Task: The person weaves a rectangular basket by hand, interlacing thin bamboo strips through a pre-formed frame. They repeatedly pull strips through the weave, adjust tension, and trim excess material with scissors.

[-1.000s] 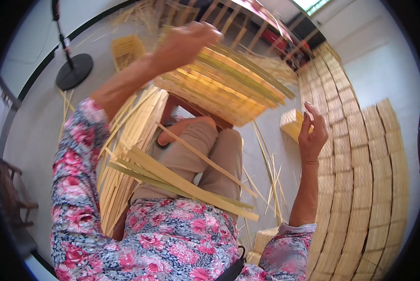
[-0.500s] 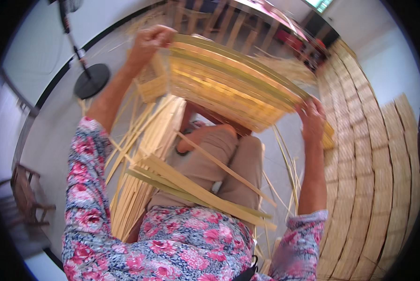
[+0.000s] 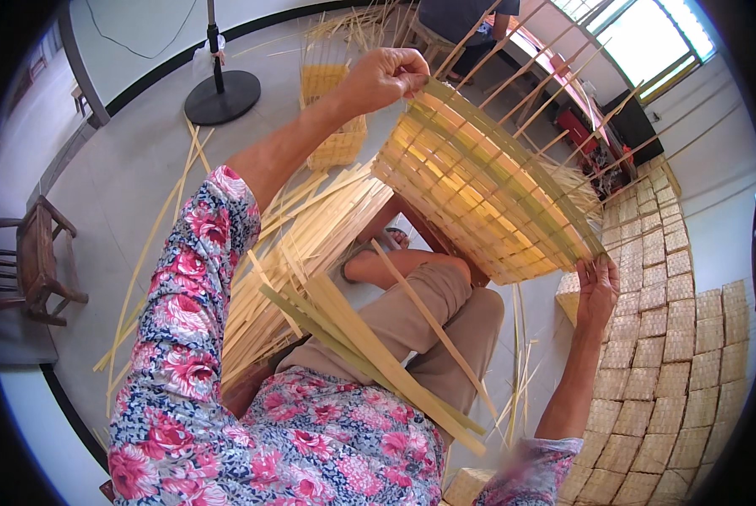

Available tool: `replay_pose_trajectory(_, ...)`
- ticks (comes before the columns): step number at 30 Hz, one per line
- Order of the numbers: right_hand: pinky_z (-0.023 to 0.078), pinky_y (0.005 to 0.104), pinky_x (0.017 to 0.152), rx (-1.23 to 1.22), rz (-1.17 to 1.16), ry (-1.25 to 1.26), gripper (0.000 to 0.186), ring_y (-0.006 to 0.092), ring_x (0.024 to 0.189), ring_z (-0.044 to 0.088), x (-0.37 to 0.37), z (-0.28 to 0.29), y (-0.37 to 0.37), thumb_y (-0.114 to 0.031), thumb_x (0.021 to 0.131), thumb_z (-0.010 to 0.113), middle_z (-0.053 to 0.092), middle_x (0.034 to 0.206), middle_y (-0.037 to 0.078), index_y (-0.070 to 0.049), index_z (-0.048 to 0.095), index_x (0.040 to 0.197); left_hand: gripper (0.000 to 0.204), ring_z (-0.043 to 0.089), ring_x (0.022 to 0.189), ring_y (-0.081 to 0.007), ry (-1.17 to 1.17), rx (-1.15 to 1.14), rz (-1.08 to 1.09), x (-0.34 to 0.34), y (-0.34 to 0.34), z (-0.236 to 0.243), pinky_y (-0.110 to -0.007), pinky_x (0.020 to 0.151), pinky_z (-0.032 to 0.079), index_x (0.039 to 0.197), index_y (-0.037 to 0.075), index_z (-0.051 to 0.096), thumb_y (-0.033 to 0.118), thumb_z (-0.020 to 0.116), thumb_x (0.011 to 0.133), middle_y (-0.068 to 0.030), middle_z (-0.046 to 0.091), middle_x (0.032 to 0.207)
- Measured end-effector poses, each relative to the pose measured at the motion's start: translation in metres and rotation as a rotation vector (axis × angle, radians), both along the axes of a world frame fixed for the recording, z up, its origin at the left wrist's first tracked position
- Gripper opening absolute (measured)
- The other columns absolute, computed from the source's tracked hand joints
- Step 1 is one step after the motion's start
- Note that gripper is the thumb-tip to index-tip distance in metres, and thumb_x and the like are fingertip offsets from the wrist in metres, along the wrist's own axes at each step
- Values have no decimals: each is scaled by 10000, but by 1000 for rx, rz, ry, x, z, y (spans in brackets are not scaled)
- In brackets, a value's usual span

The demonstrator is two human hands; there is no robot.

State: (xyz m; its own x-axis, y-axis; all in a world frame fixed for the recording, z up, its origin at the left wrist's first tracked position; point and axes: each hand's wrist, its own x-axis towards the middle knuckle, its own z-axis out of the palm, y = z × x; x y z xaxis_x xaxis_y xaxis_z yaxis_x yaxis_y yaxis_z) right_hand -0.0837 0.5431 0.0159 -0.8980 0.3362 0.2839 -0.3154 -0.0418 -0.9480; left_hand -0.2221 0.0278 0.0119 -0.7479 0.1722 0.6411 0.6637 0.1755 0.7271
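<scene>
Nearby, loose strips [image 3: 357, 329] lie across the lap [image 3: 472, 325], probably for easy reach, a thick bundle [image 3: 332, 223] beside its left edge. Beyond the knees, the woven basket [image 3: 471, 198] sits at the far end of a red-brown stand [image 3: 450, 232], which may bear its weight. The left hand [image 3: 392, 78] pinches an olive strip [image 3: 521, 150] at the basket's upper left corner; the right hand [image 3: 599, 287], thumb against fingers, grips the right corner, seemingly keeping the strip taut. Farther off stands a smaller basket [image 3: 336, 148].

Window [image 3: 660, 38] glare upper right; edges bent, dark
</scene>
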Motion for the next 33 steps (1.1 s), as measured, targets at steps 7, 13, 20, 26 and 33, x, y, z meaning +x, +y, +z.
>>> replay_pose_trajectory(7, 628, 309, 787, 76, -24, -3, 97, 138, 872, 669, 0, 4, -10, -122, 996, 633, 671, 963, 52, -32, 636, 1031, 44, 614, 771, -73, 19, -73, 94, 3, 1, 4, -254, 731, 535, 988, 30, 646, 66, 620, 987, -3, 653, 827)
replay_pose_trajectory(13, 624, 299, 786, 98, -23, -26, 105, 143, 862, 656, 0, 4, -15, -91, 1004, 602, 644, 959, 63, -6, 623, 1062, 76, 609, 819, -82, 201, -101, 313, 3, 15, -1, -283, 746, 529, 1020, 34, 654, 95, 630, 982, -14, 664, 867)
replay_pose_trajectory(20, 630, 291, 777, 10, 107, 122, 153, 154, 907, 693, 5, 8, -23, -101, 1003, 610, 681, 1062, 61, -50, 631, 1146, 210, 667, 754, -273, 641, -386, 224, 51, 88, 28, -349, 704, 537, 1142, 104, 682, 152, 667, 938, -116, 708, 927)
replay_pose_trajectory(26, 626, 302, 781, -43, 81, 132, 124, 154, 868, 692, 2, -5, -28, -94, 998, 619, 685, 1017, 59, -44, 645, 1108, 149, 670, 613, -233, 458, -554, 165, 20, 126, 37, -365, 595, 508, 1032, 76, 709, 125, 613, 929, -131, 656, 684)
replay_pose_trajectory(33, 618, 283, 716, -12, -78, 187, 95, 143, 799, 680, -3, -13, -30, -101, 986, 642, 682, 945, 59, -26, 655, 1043, 122, 711, 709, -313, 463, -598, 146, 25, 128, 39, -394, 647, 542, 887, 16, 709, 96, 626, 850, -200, 692, 772)
